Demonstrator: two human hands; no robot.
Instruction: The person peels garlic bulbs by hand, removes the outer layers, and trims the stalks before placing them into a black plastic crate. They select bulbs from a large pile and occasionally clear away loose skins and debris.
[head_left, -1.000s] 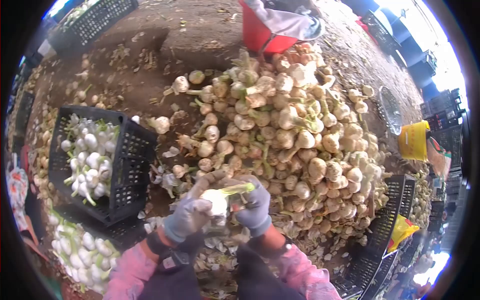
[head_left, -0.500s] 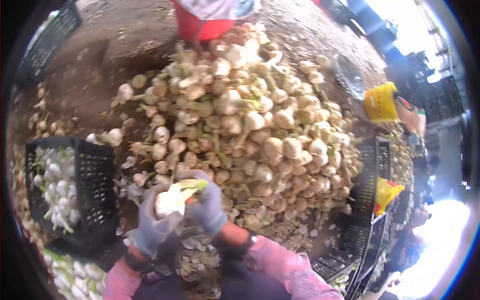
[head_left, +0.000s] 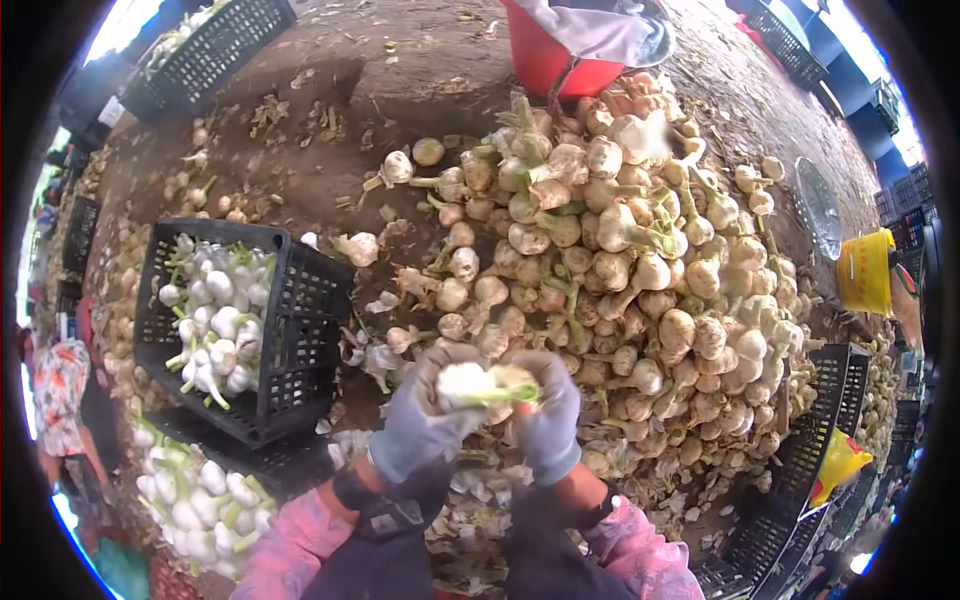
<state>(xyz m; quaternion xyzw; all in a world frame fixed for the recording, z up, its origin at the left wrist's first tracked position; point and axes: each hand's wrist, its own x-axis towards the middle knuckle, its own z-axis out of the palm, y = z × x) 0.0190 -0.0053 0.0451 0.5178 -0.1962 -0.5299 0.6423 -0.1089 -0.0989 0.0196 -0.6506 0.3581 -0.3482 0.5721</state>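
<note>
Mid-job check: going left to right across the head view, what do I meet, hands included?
Floral shirt → upright black crate of white garlic → left hand → held garlic bulb → right hand → yellow bucket.

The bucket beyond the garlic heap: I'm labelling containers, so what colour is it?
The bucket is red; it shows best in the head view, at the top.

This looks like a produce-packing shed or yard — a big heap of garlic bulbs [head_left: 650, 290] on a bare earthen floor [head_left: 300, 165], perforated black crates [head_left: 305, 350] around it, buckets [head_left: 560, 62], and another person [head_left: 62, 395] nearby.
</note>
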